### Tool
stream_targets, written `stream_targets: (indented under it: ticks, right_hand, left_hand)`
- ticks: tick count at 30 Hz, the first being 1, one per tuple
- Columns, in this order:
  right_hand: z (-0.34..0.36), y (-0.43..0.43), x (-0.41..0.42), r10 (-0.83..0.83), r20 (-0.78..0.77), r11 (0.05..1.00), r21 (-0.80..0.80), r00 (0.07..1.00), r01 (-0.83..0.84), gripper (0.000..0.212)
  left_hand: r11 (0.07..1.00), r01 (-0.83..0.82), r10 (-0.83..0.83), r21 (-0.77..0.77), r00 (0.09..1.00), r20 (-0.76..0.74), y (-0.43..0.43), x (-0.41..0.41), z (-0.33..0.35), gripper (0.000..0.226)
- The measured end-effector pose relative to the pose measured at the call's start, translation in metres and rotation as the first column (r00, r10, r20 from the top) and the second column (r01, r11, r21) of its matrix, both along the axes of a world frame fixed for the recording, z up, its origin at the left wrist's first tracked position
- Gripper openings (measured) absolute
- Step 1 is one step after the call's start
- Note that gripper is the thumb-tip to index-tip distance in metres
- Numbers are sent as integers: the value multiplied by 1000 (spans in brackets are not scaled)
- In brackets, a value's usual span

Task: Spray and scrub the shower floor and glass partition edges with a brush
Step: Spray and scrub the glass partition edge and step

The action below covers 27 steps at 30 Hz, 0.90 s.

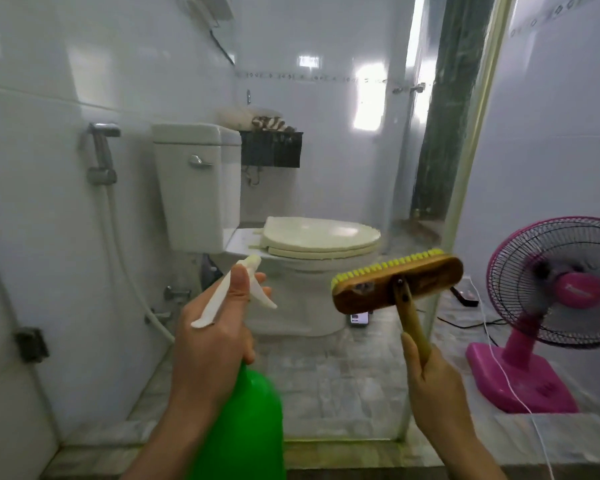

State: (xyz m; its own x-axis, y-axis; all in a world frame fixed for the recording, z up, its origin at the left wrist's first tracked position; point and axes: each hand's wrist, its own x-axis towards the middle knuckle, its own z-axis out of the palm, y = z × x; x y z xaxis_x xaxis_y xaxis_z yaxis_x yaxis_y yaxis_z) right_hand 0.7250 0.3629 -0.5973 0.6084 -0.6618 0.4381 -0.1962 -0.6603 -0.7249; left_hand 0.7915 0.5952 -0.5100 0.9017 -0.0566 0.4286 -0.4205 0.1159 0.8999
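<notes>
Left hand [215, 344] wraps the neck of the green plastic spray bottle [246, 420], fingers on its white trigger, nozzle toward twelve o'clock, evidently ready to spray; right hand [433, 386] clenches the handle of the yellow-bristled wooden brush [395, 285], head parked at one o'clock; glass partition [470, 174] stands directly ahead.

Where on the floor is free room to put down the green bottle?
Bare tiles lie in front of the toilet, between the left wall and the glass edge. It is crowded on the right: the pink fan, a white cable, and a phone by the toilet base.
</notes>
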Motion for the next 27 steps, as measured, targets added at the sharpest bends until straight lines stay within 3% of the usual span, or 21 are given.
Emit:
stream_targets:
  ticks: [2,8,10,13,15,21,24,27]
  right_hand:
    - [2,-1,3,4,3,999,-42,1000,-4,53]
    - [94,5,61,159,252,981,-150,955,-124,52]
    - [62,5,56,138,214,987,-116,967,-115,50]
    - [-12,11,19,55,-3,998,-18,998,-55,52]
    - [-22,12,9,51,-61,998,-18,997,-52,46]
    - [97,4,60,200,250,979,-98,947,-180,49]
    - [52,-6,48,153,238,988,-59,959,-143,51]
    - [-32,-7,6,83,49,991,101,995,-88,59]
  left_hand:
    - [1000,-9,9,19,1000,-5,1,0,4,44]
    - [997,-80,79,-24,997,-11,1,-6,16,50]
    - [993,-113,113,-24,994,0,3,-8,18,45]
    - [989,-147,147,-13,989,3,7,-11,22,40]
    - [989,-145,145,-13,989,2,10,-15,26,41]
    - [987,-162,163,-22,986,20,4,-22,24,37]
    - [985,-170,171,-38,985,19,2,-27,15,41]
    - [987,-160,160,-14,987,4,0,-29,6,50]
